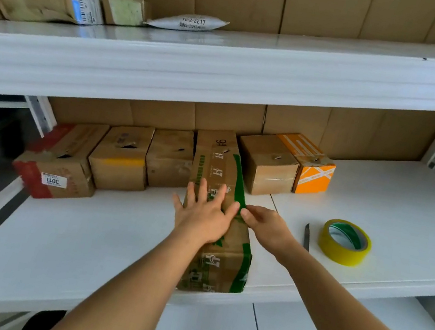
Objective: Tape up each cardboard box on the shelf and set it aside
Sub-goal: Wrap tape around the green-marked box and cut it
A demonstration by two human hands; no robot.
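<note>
Pressing down on the long box, the left hand lies flat on its top with fingers spread and straight. The right hand is at the box's right edge, and its fingertips pinch the green tape that runs along the top. This box lies on the middle shelf, pulled out toward the front edge.

I think this is the taping step: the strip is being stuck down and smoothed. The next move likely needs the right hand to rub the tape flat along the edge, while the left hand holds the box so it does not slide. Then the box can go to one side.

The tape roll sits on the shelf to the right, well apart from the box, with a small cutter just beside it.

Behind, a row of more boxes waits at the back. The red box on the left has a white label that reads "3011" upside down. An orange box stands at the right end. On the shelf above, a white packet shows "2217". The printing on the long box is too hard to read.
</note>
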